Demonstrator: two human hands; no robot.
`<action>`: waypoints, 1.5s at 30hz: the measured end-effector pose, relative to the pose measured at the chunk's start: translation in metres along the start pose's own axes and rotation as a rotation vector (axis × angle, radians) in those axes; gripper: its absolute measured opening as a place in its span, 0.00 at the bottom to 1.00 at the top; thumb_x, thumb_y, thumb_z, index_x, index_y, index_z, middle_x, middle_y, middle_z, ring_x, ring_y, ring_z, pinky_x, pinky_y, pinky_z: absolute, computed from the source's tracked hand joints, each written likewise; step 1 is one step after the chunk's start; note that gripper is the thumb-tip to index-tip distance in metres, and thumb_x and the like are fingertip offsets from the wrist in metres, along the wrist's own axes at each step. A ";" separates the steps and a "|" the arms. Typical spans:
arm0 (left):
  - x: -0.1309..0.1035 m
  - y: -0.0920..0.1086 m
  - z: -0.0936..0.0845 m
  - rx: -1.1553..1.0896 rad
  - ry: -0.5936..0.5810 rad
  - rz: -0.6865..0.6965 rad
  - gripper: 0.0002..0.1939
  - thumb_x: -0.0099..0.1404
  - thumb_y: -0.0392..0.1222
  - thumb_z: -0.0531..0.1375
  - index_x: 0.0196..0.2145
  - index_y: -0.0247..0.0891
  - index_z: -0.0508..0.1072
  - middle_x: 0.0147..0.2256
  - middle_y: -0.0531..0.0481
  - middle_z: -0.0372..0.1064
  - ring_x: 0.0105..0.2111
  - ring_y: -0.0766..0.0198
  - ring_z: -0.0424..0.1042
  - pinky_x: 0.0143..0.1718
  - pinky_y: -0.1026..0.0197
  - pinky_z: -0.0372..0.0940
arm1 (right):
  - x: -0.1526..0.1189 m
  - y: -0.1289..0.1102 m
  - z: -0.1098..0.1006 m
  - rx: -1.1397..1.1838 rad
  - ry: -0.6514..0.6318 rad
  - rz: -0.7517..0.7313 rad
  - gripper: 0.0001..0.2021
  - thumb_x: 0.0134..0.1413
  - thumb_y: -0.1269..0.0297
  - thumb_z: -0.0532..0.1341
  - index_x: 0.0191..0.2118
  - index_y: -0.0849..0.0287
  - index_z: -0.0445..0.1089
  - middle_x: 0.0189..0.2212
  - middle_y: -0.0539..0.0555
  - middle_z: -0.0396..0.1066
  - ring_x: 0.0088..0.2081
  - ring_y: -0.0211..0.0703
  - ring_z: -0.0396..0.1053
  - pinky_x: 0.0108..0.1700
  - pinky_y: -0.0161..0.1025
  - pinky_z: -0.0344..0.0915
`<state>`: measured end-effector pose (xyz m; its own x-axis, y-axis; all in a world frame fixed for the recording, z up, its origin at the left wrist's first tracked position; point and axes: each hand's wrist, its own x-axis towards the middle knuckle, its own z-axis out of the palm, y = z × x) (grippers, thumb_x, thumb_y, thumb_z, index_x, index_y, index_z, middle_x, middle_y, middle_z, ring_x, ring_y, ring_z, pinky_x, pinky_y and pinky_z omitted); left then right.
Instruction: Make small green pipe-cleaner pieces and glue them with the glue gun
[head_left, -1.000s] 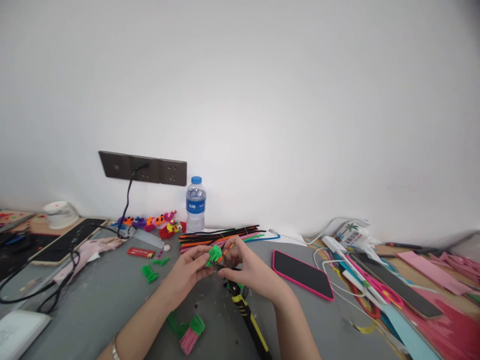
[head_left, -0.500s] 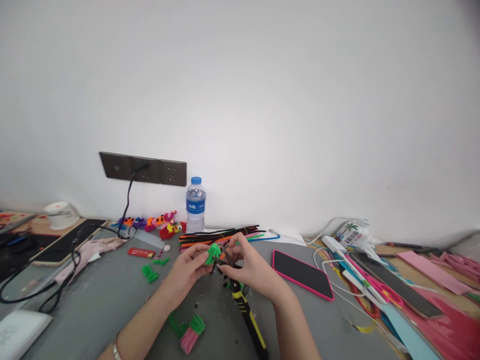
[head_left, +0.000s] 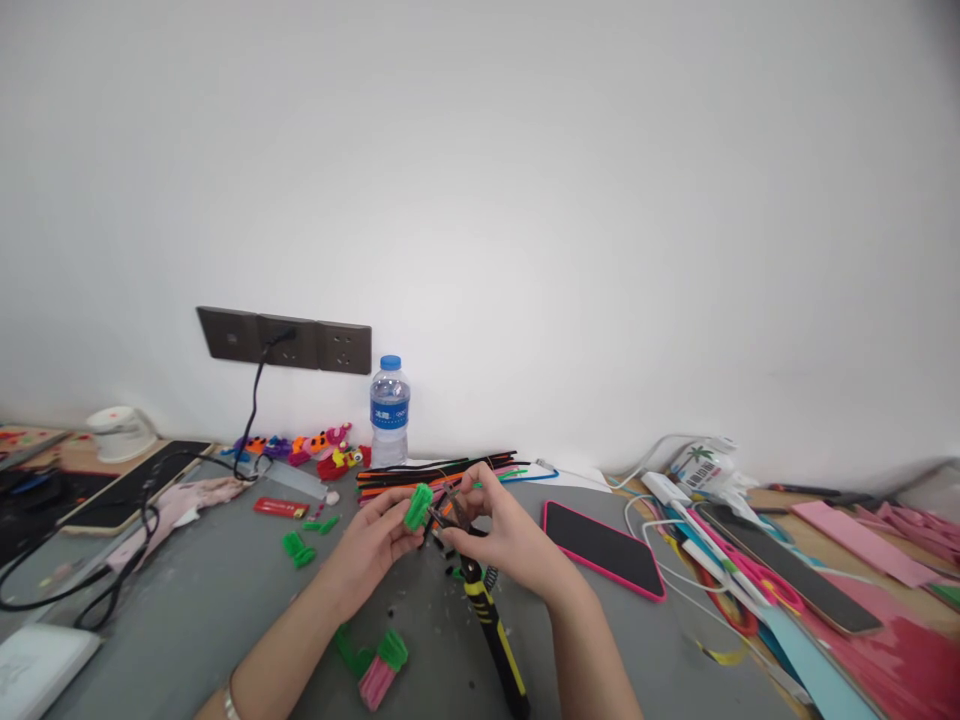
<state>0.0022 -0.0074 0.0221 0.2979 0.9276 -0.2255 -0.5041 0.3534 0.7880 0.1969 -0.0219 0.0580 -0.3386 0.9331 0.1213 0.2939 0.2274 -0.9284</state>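
My left hand (head_left: 381,535) pinches a small folded bundle of green pipe cleaner (head_left: 418,507) above the grey table. Close beside it, my right hand (head_left: 491,520) is closed around the head of a pair of pliers (head_left: 491,632) with black and yellow handles, which slant down toward me. The jaws lie near the green bundle; whether they touch it I cannot tell. Below my left forearm rests a pink and green pipe cleaner piece (head_left: 384,668). Another green bundle (head_left: 298,549) lies to the left of my left hand.
Behind my hands lie black and orange pipe cleaners (head_left: 427,478) and a water bottle (head_left: 390,412). A phone with a pink edge (head_left: 604,550) is on the right, near white cables and pink scissors (head_left: 780,588). Farther left are a red lighter-like object (head_left: 281,508) and a black cable (head_left: 154,510).
The green bundle has turned more upright in my left fingers and shifted slightly left, away from the pliers' jaws. My right hand keeps its hold on the pliers.
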 end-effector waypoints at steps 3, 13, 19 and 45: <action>0.000 0.001 0.000 -0.020 0.010 -0.012 0.18 0.47 0.47 0.73 0.35 0.39 0.78 0.29 0.52 0.77 0.28 0.66 0.74 0.34 0.63 0.70 | 0.000 -0.001 0.000 -0.002 0.004 0.000 0.16 0.52 0.66 0.64 0.39 0.53 0.54 0.28 0.45 0.61 0.32 0.40 0.62 0.36 0.36 0.59; -0.004 0.001 0.005 -0.013 -0.036 -0.065 0.19 0.45 0.47 0.75 0.32 0.37 0.76 0.25 0.53 0.75 0.25 0.67 0.74 0.30 0.64 0.71 | 0.001 0.002 0.003 -0.005 0.004 -0.021 0.15 0.52 0.66 0.64 0.38 0.53 0.54 0.29 0.45 0.63 0.32 0.40 0.63 0.35 0.36 0.60; -0.004 0.000 0.006 -0.005 -0.066 -0.065 0.18 0.46 0.46 0.74 0.31 0.36 0.76 0.26 0.53 0.75 0.25 0.68 0.74 0.30 0.65 0.70 | 0.001 0.003 0.002 -0.010 0.009 -0.010 0.16 0.52 0.64 0.64 0.39 0.53 0.54 0.29 0.45 0.62 0.32 0.41 0.63 0.35 0.36 0.61; -0.003 -0.002 0.003 -0.019 -0.057 -0.016 0.16 0.49 0.45 0.73 0.32 0.37 0.76 0.28 0.51 0.77 0.27 0.67 0.75 0.32 0.65 0.71 | 0.001 0.002 0.001 -0.016 0.000 -0.013 0.14 0.53 0.63 0.64 0.39 0.54 0.57 0.28 0.45 0.61 0.31 0.39 0.61 0.34 0.36 0.60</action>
<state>0.0046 -0.0110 0.0226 0.3514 0.9137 -0.2042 -0.5144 0.3706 0.7734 0.1961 -0.0204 0.0554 -0.3428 0.9299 0.1334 0.3041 0.2442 -0.9208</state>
